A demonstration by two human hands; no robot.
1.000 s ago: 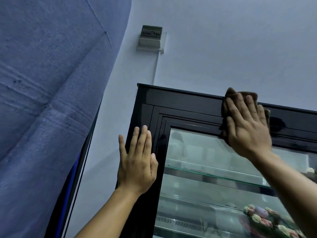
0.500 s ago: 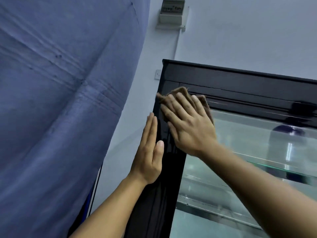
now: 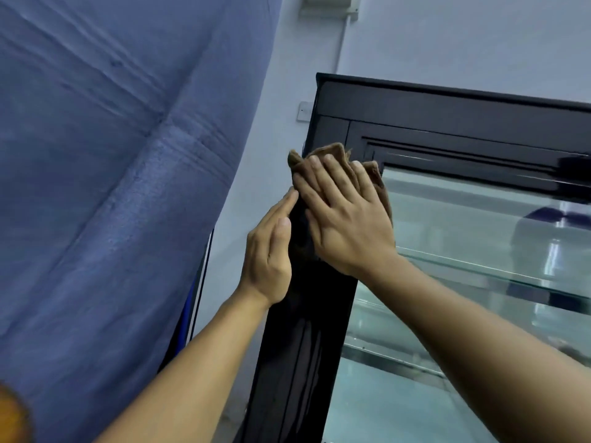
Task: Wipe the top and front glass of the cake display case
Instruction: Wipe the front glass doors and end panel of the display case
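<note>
The cake display case (image 3: 447, 123) has a glossy black frame and a front glass pane (image 3: 479, 238) with glass shelves behind it. My right hand (image 3: 345, 225) presses a brown cloth (image 3: 332, 151) flat against the frame's upper left corner, fingers straight and spread, the cloth's right edge reaching the glass. My left hand (image 3: 270, 254) rests with straight fingers against the outer left edge of the black frame, just left of my right hand.
A large blue padded surface (image 3: 112, 187) fills the left side, close to the case. A pale wall (image 3: 463, 43) rises behind with a small box (image 3: 329, 4) and a cable at the top, and a switch plate (image 3: 303, 110) by the case.
My right hand has swept the cloth from the top frame on the right across to the upper left corner. My left hand has stayed on the left frame edge. The view has shifted.
</note>
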